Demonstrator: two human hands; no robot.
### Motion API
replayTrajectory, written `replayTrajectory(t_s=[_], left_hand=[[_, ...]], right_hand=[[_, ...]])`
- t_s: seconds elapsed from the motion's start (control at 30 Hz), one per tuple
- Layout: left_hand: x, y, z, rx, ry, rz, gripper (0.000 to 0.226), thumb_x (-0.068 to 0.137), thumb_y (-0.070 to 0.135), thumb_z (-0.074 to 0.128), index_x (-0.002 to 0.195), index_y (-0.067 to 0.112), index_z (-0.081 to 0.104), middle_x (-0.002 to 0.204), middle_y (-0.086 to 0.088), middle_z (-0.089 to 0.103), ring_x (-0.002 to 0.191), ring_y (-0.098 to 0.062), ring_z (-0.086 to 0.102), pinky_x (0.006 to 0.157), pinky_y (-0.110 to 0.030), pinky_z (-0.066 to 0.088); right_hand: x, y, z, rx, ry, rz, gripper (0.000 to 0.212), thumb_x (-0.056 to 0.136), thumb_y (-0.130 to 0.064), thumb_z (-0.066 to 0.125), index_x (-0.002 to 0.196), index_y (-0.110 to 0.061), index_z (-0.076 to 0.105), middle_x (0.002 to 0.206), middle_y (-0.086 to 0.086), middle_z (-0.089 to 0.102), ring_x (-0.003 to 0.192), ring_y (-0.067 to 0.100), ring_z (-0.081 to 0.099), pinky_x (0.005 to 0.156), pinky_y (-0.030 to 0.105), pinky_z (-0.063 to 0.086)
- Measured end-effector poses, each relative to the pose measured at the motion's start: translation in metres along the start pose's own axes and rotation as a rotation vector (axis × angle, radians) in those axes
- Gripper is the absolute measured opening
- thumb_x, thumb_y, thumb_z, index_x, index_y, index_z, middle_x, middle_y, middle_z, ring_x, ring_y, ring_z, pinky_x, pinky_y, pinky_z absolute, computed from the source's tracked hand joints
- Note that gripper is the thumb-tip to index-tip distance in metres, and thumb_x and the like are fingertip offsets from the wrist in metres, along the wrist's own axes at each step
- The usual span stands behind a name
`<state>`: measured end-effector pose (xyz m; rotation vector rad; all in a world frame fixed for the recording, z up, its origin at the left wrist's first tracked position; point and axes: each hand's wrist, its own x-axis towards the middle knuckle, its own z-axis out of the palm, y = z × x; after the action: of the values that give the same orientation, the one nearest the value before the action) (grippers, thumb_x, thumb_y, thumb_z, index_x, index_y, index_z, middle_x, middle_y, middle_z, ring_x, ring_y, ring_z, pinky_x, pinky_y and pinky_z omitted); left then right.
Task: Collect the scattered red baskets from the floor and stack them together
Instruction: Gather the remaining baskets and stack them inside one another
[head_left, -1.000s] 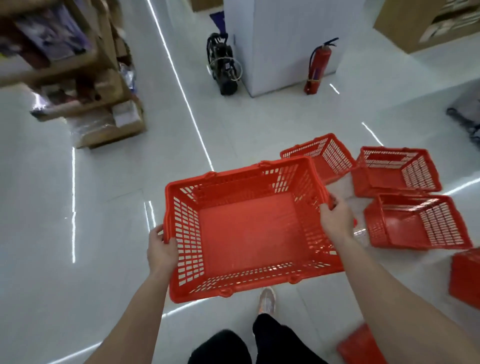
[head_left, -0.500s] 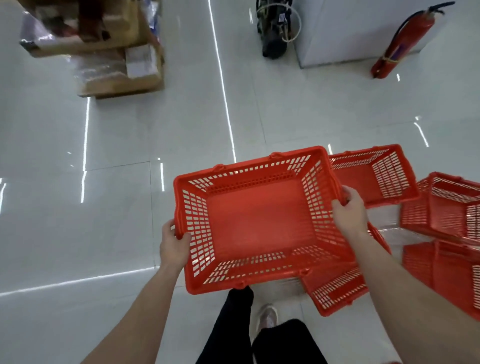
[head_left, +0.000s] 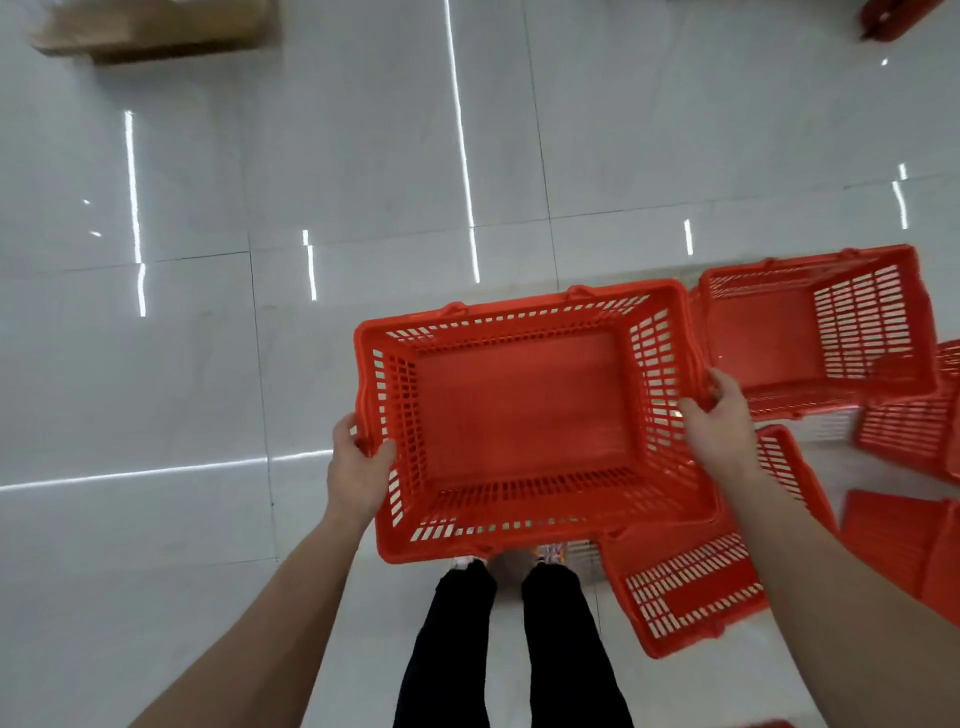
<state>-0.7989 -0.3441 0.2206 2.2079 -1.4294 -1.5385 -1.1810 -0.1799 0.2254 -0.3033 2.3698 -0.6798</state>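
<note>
I hold a red slotted basket (head_left: 524, 410) level above the floor, opening up and empty. My left hand (head_left: 358, 467) grips its left rim and my right hand (head_left: 719, 426) grips its right rim. Another red basket (head_left: 810, 332) stands on the floor just to the right, beyond my right hand. A third red basket (head_left: 696, 592) lies below the held one, partly hidden by it and by my right forearm. More red baskets (head_left: 914, 436) lie at the right edge, cut off by the frame.
White glossy floor tiles (head_left: 208, 364) spread to the left and ahead. A cardboard box (head_left: 150, 31) sits at the top left. The base of a red fire extinguisher (head_left: 893, 21) shows at the top right. My legs in black trousers (head_left: 509, 644) stand below the basket.
My view has tilted further down and closer to the floor. The held basket has come nearer to the baskets on the right, and both hands keep their grip.
</note>
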Motion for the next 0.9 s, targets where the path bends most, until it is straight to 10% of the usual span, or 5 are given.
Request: replayTrajectory(t_s=[0.23, 0.47, 0.63, 0.9], left_hand=[[0.046, -0.039, 0.032, 0.056, 0.063, -0.047, 0.054, 0.091, 0.042, 0.066, 0.138, 0.03, 0.042, 0.116, 0.006, 0.063, 0.094, -0.017, 0.069, 0.081, -0.043, 0.057], [0.044, -0.034, 0.023, 0.242, 0.052, -0.012, 0.073, 0.09, 0.041, 0.067, 0.152, 0.019, 0.034, 0.151, -0.002, 0.047, 0.132, -0.026, 0.05, 0.104, -0.043, 0.041], [-0.001, 0.024, 0.029, 0.35, -0.056, 0.195, 0.048, 0.089, 0.034, 0.067, 0.134, 0.026, 0.052, 0.118, 0.02, 0.062, 0.113, -0.018, 0.059, 0.084, -0.028, 0.045], [-0.089, 0.098, 0.108, 0.576, -0.39, 0.454, 0.069, 0.088, 0.036, 0.069, 0.147, 0.012, 0.044, 0.145, -0.007, 0.053, 0.128, -0.023, 0.054, 0.11, -0.042, 0.04]], right_hand=[[0.049, 0.043, 0.055, -0.042, -0.088, -0.018, 0.055, 0.088, -0.01, 0.065, 0.141, -0.01, 0.048, 0.107, -0.005, 0.059, 0.098, 0.013, 0.057, 0.084, 0.011, 0.037], [0.042, 0.047, 0.048, -0.304, -0.119, -0.025, 0.063, 0.088, -0.018, 0.064, 0.146, -0.002, 0.044, 0.138, 0.024, 0.054, 0.128, 0.041, 0.048, 0.108, 0.046, 0.037], [0.011, 0.022, -0.001, -0.252, -0.102, 0.03, 0.062, 0.086, -0.019, 0.064, 0.143, 0.0, 0.048, 0.137, 0.026, 0.055, 0.128, 0.04, 0.05, 0.108, 0.044, 0.038], [-0.067, 0.043, -0.124, -0.169, 0.126, 0.035, 0.052, 0.084, -0.019, 0.069, 0.13, 0.004, 0.057, 0.123, 0.027, 0.061, 0.119, 0.043, 0.054, 0.102, 0.044, 0.039]])
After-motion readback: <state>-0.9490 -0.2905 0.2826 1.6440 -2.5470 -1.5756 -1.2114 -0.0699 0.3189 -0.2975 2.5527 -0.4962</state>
